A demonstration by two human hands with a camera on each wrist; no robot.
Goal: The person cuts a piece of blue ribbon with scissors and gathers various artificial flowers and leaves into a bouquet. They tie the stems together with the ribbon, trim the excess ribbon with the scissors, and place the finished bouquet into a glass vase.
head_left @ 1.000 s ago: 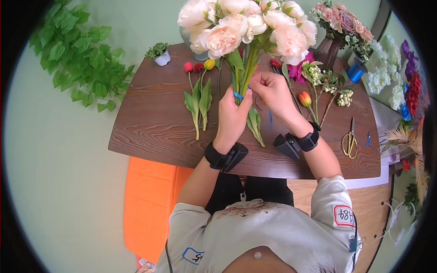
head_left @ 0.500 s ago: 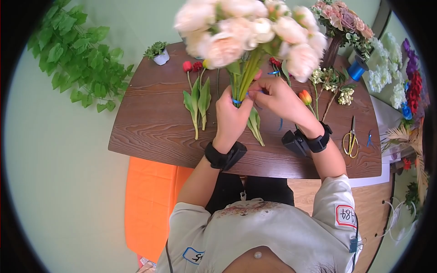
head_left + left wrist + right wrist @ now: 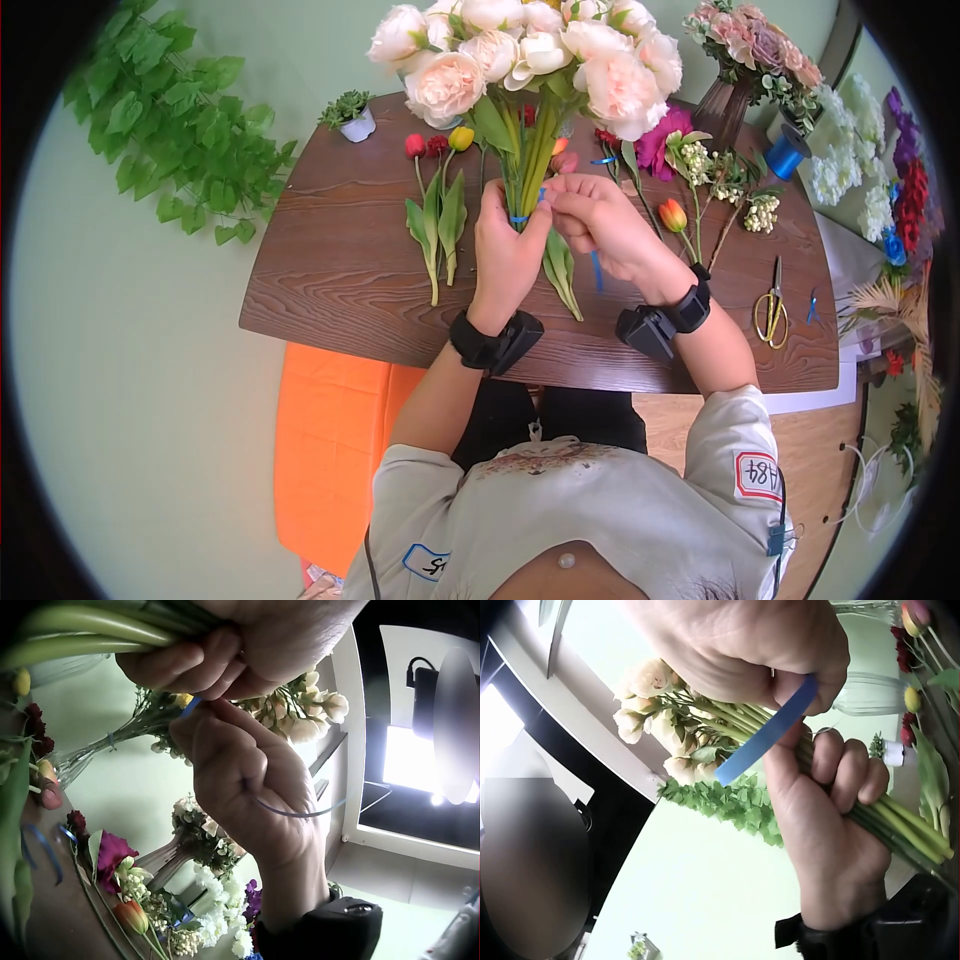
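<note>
My left hand [image 3: 508,255] grips the green stems [image 3: 922,836] of a bouquet of pale pink and cream peonies [image 3: 540,55], held up over the table. A narrow blue ribbon [image 3: 769,731] circles the stems at the thumb. Close beside the left thumb, my right hand [image 3: 612,228] pinches the ribbon between thumb and curled fingers. One ribbon tail hangs below the right hand, and in the right wrist view a length of it sticks out from the fingers. The fingers partly hide where the ribbon crosses the stems.
On the dark wooden table [image 3: 340,290] lie red and yellow tulips [image 3: 433,225], an orange tulip [image 3: 672,215], a magenta flower [image 3: 660,140] and white berry sprigs [image 3: 760,212]. Gold-handled scissors [image 3: 770,315] and a blue ribbon spool [image 3: 787,152] are at the right. A small potted plant [image 3: 355,122] stands back left.
The bouquet's heads swung up toward the head camera, then settled back. My right hand shifted slightly right and toward me, still pinching the ribbon; the left hand kept its grip on the stems.
</note>
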